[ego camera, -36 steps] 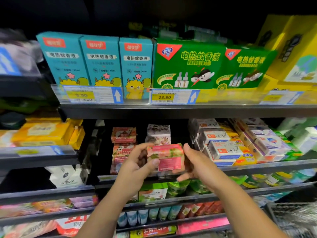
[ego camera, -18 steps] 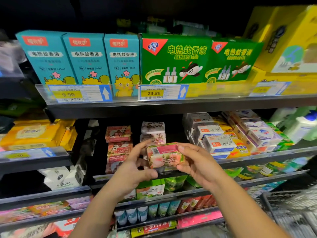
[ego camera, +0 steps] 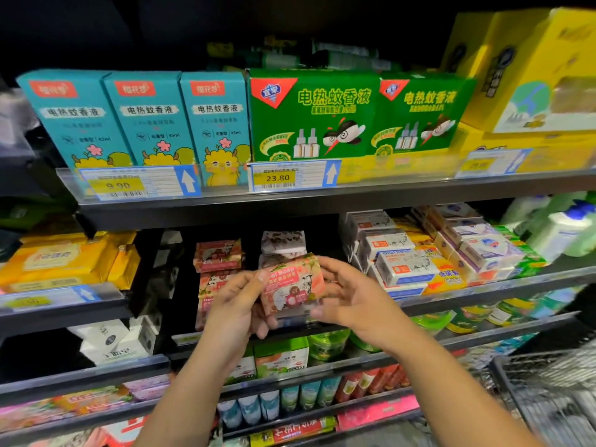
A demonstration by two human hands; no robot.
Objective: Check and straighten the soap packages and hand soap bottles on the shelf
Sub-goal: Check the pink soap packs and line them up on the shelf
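both hands, left hand (ego camera: 237, 304) and right hand (ego camera: 353, 298), grip a tilted pink soap pack (ego camera: 292, 285) between them, before the stacked soaps (ego camera: 217, 256) on the shelf (ego camera: 483, 287).

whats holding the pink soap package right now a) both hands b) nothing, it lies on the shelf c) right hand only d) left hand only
a: the left hand pinches the left end of the pink soap package and the right hand grips its right end.
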